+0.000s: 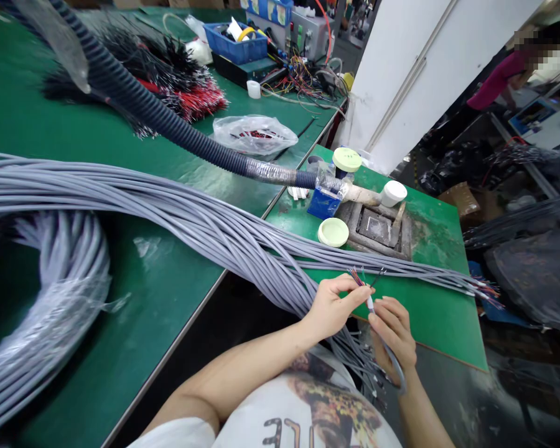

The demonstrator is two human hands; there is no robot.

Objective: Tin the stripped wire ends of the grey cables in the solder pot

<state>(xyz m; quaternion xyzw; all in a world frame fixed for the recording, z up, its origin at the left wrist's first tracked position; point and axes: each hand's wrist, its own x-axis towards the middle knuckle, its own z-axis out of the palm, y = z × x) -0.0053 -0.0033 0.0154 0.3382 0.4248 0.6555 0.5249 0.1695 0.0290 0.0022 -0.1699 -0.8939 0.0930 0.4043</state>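
Observation:
A grey multi-core cable (396,366) bends up through my right hand (394,333), whose fingers are closed around it just below its stripped end. My left hand (338,303) pinches at that end, where thin coloured wires (356,277) and a couple of dark ones fan out above the fingertips. A short white section shows between the two hands. Behind them a long bundle of grey cables (205,224) runs across both tables, its stripped ends (483,289) lying to the right. More cable ends (354,354) hang down in front of my shirt.
A solder pot (378,227) sits on the small green table, with a hose (177,127) leading to it. Round it are a pale green lid (333,232), a white cup (394,193) and a lidded jar (346,160). A cable coil (70,298) lies left. A person (499,78) is at back right.

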